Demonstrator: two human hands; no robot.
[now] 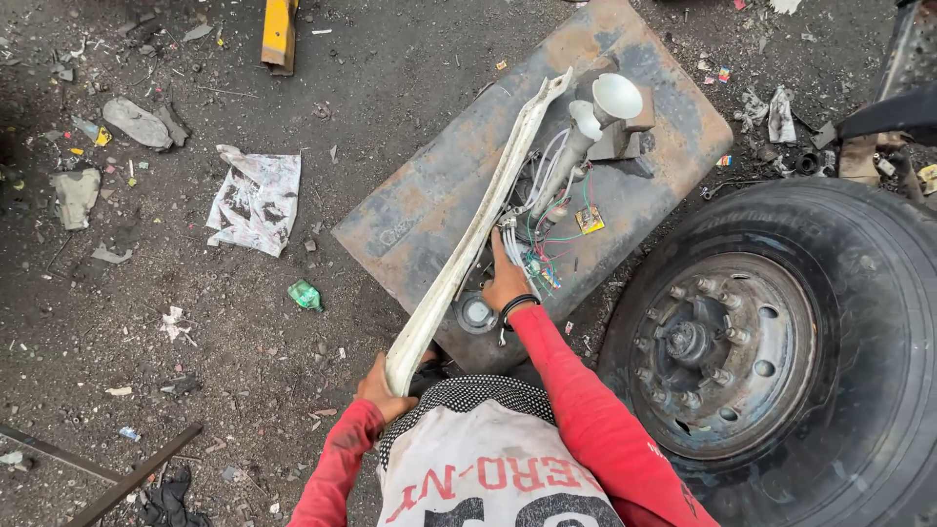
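My left hand [384, 388] grips the near end of a long, dirty white plastic strip [475, 234] that runs up and to the right over a rusty metal tank [429, 200]. My right hand [507, 280], a black band on its wrist, rests on a tangle of coloured wires [549, 239] lying on the tank. A white lamp-like part with a round head [605, 102] is attached to the wires. Both arms wear red sleeves.
A large truck tyre with its wheel hub [727, 356] lies on the right, touching the tank. Dark dirt ground holds a crumpled printed sheet [257, 198], a green scrap [305, 295], a yellow bar [279, 31], stones and metal rods [127, 478] at bottom left.
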